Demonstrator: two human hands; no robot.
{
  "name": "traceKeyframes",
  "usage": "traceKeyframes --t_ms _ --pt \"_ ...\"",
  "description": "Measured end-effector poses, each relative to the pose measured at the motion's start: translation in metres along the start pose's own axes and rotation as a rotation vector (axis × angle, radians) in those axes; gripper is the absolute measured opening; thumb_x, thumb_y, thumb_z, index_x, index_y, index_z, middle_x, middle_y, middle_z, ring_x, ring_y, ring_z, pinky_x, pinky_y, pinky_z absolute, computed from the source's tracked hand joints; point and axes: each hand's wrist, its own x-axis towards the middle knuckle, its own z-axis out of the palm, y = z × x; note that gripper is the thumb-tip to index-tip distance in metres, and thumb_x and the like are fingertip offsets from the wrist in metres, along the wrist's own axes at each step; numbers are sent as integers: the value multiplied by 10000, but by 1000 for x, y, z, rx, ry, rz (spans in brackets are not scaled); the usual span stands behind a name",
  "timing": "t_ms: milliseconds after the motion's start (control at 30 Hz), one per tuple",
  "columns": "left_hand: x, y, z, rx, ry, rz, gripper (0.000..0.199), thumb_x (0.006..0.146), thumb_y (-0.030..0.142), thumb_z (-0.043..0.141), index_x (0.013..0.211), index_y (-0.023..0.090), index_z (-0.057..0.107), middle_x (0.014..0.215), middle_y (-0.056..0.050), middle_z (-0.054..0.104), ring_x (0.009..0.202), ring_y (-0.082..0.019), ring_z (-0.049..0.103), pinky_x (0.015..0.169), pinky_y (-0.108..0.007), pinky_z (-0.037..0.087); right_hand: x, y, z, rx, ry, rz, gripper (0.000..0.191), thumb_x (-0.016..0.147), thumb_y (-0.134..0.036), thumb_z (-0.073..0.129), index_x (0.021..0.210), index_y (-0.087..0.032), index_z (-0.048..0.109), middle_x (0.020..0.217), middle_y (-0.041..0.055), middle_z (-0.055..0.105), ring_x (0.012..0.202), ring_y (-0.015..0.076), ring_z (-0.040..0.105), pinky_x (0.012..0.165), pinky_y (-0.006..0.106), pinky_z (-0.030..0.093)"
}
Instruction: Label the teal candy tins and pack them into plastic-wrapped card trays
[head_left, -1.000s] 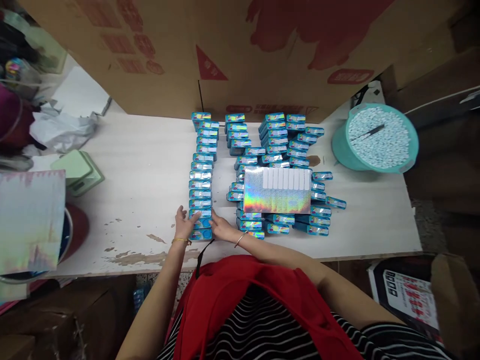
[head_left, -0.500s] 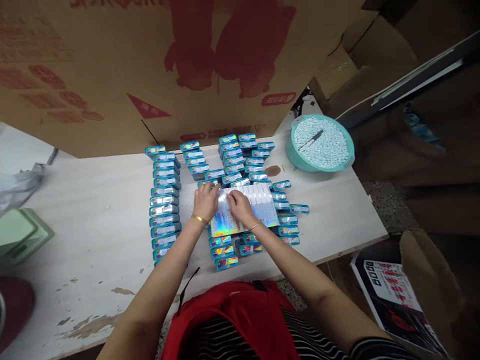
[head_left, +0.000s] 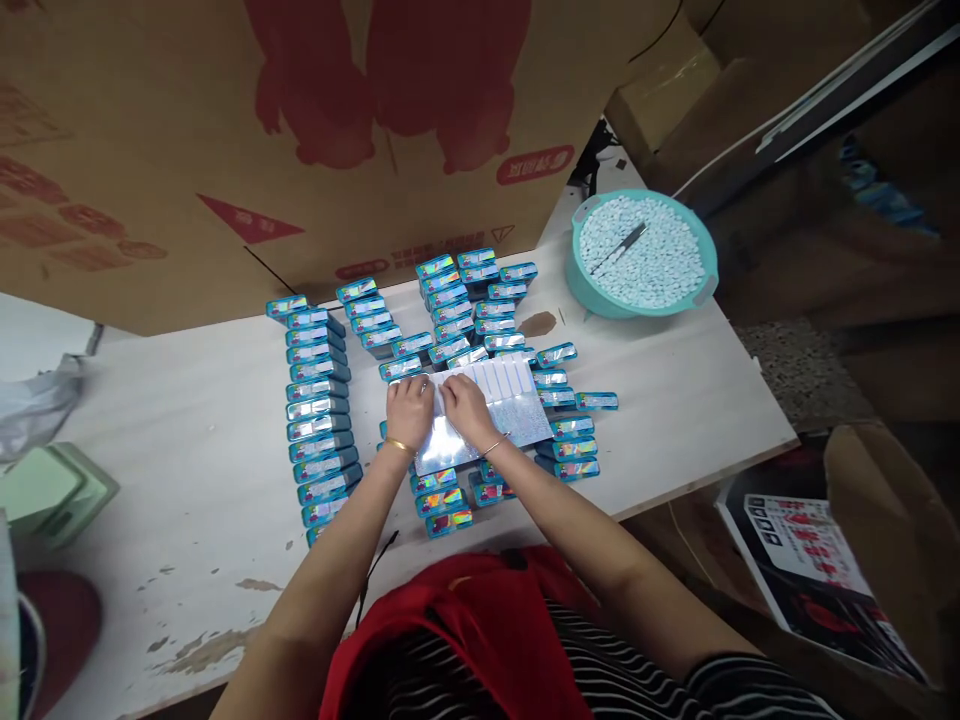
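Observation:
A shiny silver sticker sheet (head_left: 517,418) with a row of pale strips along its far edge lies over small blue boxes. My left hand (head_left: 410,408) is closed at the sheet's upper left corner, fingers curled together. Just right of it, my right hand (head_left: 465,408) is closed in a pinch on the sheet's upper part; whatever is between its fingertips is too small to make out. A long column of blue boxes (head_left: 319,408) stands to the left, and more blue boxes (head_left: 454,312) stand beyond the sheet. Several others lie right of and below it.
A teal basin (head_left: 637,305) of small white pieces, with tweezers (head_left: 621,246) on top, sits at the back right. Behind the boxes rises a large carton (head_left: 337,210). A green scale-like object (head_left: 67,495) and a red container (head_left: 64,630) are at the left.
The camera view has shifted and turned a little. Both hands are still at the sheet's upper edge, and my right hand has moved slightly closer to my left.

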Motion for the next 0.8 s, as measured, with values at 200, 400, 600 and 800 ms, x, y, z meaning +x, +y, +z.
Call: traceKeyframes --t_ms 200,400,600,800 --pt "-24 10 -17 -117 40 -19 160 891 235 463 929 180 609 1119 -131 628 1018 -274 533 856 -409 352 2 0 0 29 -5 13 216 904 -201 406 699 -209 475 758 45 511 799 199 478 754 299 368" --pt "-87 21 -63 -633 239 -373 143 827 321 576 751 204 544 734 -9 598 736 -167 557 770 -325 402 -2 -8 -16 106 -10 10 265 939 -290 360 733 -200 499 760 39 538 790 178 503 758 285 386" --pt "-164 9 -75 -1215 398 -882 286 621 349 742 719 187 527 667 36 540 619 -101 520 624 -238 416 -79 -56 -12 570 -382 141 438 901 -578 383 868 -185 573 709 -9 551 661 133 520 619 249 409" --pt "-236 -4 -56 -1186 338 -1036 323 580 426 726 676 180 540 608 32 550 567 -102 512 582 -244 418 -152 -83 38 657 -605 266 349 791 -529 536 685 -198 505 606 -28 529 563 118 489 559 240 395"
